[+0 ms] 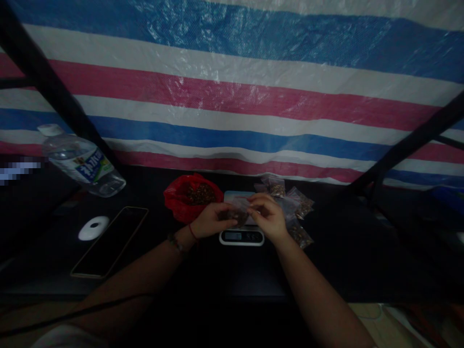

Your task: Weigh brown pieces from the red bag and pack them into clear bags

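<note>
Zip bag [239,218], sealing unconfirmed, is held in a near-closed pinch by left hand [212,220] and right hand [270,217] over digital scale [241,237]; filled bags [304,205] lie rightward, brown pieces [203,193] remain in red bag [175,200].

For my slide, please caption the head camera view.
Left hand and right hand hold a small clear plastic bag over a white rectangular scale, beside a red plastic bag of brown bits.
</note>
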Motion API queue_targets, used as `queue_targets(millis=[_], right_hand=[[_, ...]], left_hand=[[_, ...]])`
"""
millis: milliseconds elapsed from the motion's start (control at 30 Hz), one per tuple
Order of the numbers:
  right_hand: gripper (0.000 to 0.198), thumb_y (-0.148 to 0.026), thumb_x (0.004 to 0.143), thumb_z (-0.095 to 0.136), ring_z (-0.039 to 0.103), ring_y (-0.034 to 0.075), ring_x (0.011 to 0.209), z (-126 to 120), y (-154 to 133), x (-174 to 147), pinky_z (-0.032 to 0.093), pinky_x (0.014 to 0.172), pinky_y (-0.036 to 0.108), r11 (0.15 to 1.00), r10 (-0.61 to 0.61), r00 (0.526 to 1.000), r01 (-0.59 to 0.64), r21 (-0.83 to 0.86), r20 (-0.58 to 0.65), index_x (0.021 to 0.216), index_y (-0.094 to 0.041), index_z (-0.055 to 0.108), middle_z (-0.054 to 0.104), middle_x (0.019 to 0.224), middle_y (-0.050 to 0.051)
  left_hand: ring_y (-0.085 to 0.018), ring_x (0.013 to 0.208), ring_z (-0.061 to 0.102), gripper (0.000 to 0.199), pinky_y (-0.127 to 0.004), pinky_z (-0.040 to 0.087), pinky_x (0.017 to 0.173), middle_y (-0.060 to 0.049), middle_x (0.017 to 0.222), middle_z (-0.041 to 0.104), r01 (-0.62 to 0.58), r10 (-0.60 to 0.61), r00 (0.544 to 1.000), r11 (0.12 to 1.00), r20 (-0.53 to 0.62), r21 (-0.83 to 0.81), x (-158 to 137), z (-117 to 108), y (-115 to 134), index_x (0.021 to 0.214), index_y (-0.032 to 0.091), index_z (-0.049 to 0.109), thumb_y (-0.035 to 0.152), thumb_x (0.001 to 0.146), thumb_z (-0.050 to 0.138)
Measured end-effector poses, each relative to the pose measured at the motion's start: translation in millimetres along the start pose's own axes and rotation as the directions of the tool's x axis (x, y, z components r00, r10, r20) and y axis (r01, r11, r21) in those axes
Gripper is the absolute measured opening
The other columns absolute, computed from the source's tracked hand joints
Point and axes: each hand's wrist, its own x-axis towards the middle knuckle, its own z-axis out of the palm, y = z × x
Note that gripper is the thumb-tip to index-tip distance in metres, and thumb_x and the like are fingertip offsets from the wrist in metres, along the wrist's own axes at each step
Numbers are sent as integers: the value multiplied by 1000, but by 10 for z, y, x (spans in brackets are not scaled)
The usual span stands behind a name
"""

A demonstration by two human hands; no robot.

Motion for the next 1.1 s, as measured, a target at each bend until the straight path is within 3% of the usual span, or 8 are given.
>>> queue_targets(millis=[100,167,300,433,533,767,933,1100], right_hand=[[27,-39,76,69,65,19,71,55,57,-30,54,64,32,990,131,991,-129,58,-29,98,-25,66,69,82,4],[22,-39,75,69,64,18,65,65,83,-35,53,60,31,986,169,986,-169,10,-10,89,-23,69,70,76,4],[14,-35,75,69,62,16,59,63,55,-26,51,57,28,984,144,988,-138,-114,48,70,-21,69,69,68,2],[12,-32,74,69,62,16,59,69,10,-21,50,56,26,982,137,987,-124,-146,85,68,-22,69,70,67,2],[9,-30,76,67,64,17,62,68,23,-17,51,58,28,980,155,985,-143,-141,73,72,-22,70,70,70,2],[12,-32,76,66,62,16,60,51,67,-4,49,56,27,979,178,984,-177,-104,2,72,-21,68,69,68,2],[12,-30,77,64,61,16,61,47,68,-6,49,57,28,980,157,988,-157,-126,-15,71,-21,68,68,68,2],[11,-27,78,63,59,14,56,63,48,-28,48,55,25,977,109,994,-104,-187,17,71,-20,67,67,67,2]], left_hand=[[-18,75,64,28,-30,51,70,-7,85,70,-74,78,996,991,-31,113,-10,3,-2,97,12,68,35,81,62],[-18,74,64,28,-29,51,69,-7,84,71,-105,110,994,980,-23,170,-15,2,-9,97,12,69,34,82,60],[-16,69,63,28,-25,49,63,-7,82,70,-117,150,982,960,-118,255,-19,-10,6,98,13,68,35,82,60],[-11,58,56,26,-21,43,54,-2,65,63,-119,180,969,939,-168,322,-20,-29,47,76,14,66,36,85,56],[-11,57,56,26,-21,43,53,-2,64,63,-135,200,962,940,-184,313,-23,-32,50,74,14,65,36,85,56],[-14,66,61,21,-25,49,61,-4,73,66,-135,177,917,981,-358,139,-1,-40,-23,77,15,65,36,81,63],[-16,72,61,20,-28,49,69,-5,76,66,-159,196,926,978,-323,138,21,-74,-8,71,15,66,34,79,67],[-13,67,57,22,-25,46,63,-3,72,62,-168,198,935,978,-295,122,23,-64,-15,73,14,62,34,83,62]])
